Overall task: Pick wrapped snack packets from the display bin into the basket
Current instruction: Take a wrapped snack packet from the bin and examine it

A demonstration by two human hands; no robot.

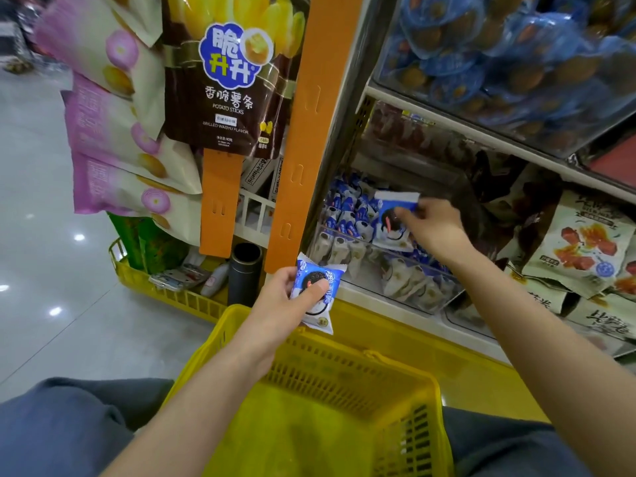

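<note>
Your left hand (289, 301) grips one blue-and-white wrapped snack packet (311, 271) between thumb and fingers, just above the far rim of the yellow basket (347, 346) below it. Your right hand (432, 228) reaches ahead into the clear display bin (364, 241) and pinches a second packet (389, 222) above the heap. Neither packet is in the basket yet. Both drops remain, and many more packets lie beneath that hand.

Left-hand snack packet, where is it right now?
Head view, centre: the left hand grips the snack packet just above the far rim of the yellow basket, left of and below the display bin.
</note>
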